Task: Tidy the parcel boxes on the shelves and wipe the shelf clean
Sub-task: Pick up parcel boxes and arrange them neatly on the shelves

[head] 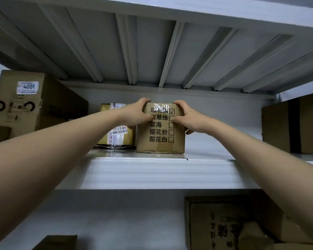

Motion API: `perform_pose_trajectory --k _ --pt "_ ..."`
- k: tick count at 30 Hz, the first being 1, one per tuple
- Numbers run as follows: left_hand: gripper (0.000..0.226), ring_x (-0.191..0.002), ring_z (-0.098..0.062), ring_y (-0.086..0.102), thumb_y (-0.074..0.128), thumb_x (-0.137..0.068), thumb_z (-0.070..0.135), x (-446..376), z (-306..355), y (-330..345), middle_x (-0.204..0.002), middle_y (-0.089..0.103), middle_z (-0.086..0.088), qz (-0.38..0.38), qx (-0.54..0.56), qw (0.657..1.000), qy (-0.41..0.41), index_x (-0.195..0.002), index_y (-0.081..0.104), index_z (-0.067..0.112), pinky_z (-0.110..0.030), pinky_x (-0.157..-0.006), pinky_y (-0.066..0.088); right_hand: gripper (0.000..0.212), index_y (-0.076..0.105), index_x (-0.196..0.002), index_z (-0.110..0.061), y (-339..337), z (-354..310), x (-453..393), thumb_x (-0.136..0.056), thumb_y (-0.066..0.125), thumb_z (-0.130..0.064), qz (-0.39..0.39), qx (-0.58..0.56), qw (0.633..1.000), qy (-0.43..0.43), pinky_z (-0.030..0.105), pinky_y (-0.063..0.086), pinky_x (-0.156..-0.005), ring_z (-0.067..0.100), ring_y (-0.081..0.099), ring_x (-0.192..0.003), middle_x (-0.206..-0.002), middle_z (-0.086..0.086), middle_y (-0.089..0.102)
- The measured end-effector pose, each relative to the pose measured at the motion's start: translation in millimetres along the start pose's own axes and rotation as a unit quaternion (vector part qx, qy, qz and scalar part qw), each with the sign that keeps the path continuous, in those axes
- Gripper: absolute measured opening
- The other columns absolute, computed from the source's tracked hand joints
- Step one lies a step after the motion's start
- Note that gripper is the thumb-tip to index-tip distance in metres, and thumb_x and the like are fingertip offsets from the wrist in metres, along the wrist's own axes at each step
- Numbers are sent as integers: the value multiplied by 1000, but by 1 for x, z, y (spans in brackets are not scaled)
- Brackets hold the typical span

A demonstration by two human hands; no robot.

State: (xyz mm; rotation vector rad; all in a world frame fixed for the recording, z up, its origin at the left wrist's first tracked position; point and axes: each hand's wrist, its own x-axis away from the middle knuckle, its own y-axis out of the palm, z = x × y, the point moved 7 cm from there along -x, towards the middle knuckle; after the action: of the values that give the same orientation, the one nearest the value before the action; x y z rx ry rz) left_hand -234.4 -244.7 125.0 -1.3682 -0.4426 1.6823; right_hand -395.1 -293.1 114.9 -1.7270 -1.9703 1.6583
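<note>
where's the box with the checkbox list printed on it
In the head view, the checkbox box stands mid-shelf, gripped by the left hand and right hand, right beside a taped yellowish parcel.

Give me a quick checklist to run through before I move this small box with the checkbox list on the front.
1. Left hand grips the small brown cardboard box with printed checkboxes at its upper left edge: ok.
2. Right hand grips its upper right edge: ok.
3. Box base sits flat on the grey metal shelf: ok.
4. Gap to the yellow taped parcel on the left: cannot tell, they look very close.
5. Bare shelf space to the right, before the large brown carton: ok.
6. Wiping cloth within reach: cannot tell, none in view.
</note>
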Motion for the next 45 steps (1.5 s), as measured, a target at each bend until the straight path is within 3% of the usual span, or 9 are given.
perform_pose_trajectory --k 2,7,11,15,26,32,35,41,45 --pt "67 -104 -23 53 54 -95 29 -14 -13 -3 -138 44 -6 -11 -41 999 12 -150 17 25 -32 -74 50 51 22 -140 -27 6 -6 -11 -97 49 -26 -23 46 998 23 47 56 -84 33 62 -103 -123 9 53" --pt "66 -133 -29 38 47 -98 28 -40 -37 -12 -152 31 -10 -23 -151 988 29 -153 11 22 -37 -106 37 51 20 -139 -24 21 -10 -38 -97 49 -22 -63 100 991 54 39 56 -79 29 66 -92 -123 14 55" --pt "63 -141 -33 21 43 -97 32 -53 -53 -30 -156 17 -13 51 -320 945 36 -152 15 22 -48 -111 28 53 16 -139 -22 34 -6 -59 -98 49 -23 -79 129 987 63 38 56 -77 30 64 -96 -123 16 53" --pt "71 -139 -38 22 54 -92 37 -66 -83 -31 -154 15 -16 25 -442 896 -49 -150 16 20 -50 -107 31 58 15 -139 -22 41 0 -79 -95 53 -26 -83 174 978 80 40 56 -81 32 61 -101 -125 18 49" --pt "86 -132 -38 32 55 -89 47 -84 -111 -12 -149 21 -14 12 -450 888 -94 -151 3 18 -48 -103 41 67 8 -142 -19 61 17 -111 -92 53 -11 -92 167 979 69 41 59 -78 34 67 -95 -117 20 55" --pt "91 -135 -39 26 55 -89 46 -84 -115 -7 -152 15 -16 20 -451 888 -81 -152 -5 18 -47 -105 39 86 -21 -148 -26 75 37 -107 -97 47 -15 -2 68 996 60 43 57 -74 37 64 -95 -119 20 57" --pt "95 -139 -40 19 56 -87 44 -83 -120 -5 -155 6 -16 23 -448 891 -78 -152 -9 20 -49 -107 35 66 0 -147 -19 75 56 -107 -97 43 -11 74 -19 991 111 50 57 -77 42 63 -98 -115 21 55" --pt "94 -143 -43 6 50 -92 45 -80 -122 5 -156 -17 -18 15 -446 892 -76 -151 -19 22 -47 -107 37 16 36 -102 -11 76 65 -101 -92 48 -9 76 12 989 128 48 59 -72 40 70 -80 -98 19 61" --pt "96 -144 -43 4 52 -91 51 -77 -120 11 -156 -23 -16 2 -431 900 -73 -150 -19 25 -47 -107 36 17 39 -99 -11 89 64 -98 -89 52 -7 36 31 991 128 48 58 -77 41 68 -89 -115 18 51"
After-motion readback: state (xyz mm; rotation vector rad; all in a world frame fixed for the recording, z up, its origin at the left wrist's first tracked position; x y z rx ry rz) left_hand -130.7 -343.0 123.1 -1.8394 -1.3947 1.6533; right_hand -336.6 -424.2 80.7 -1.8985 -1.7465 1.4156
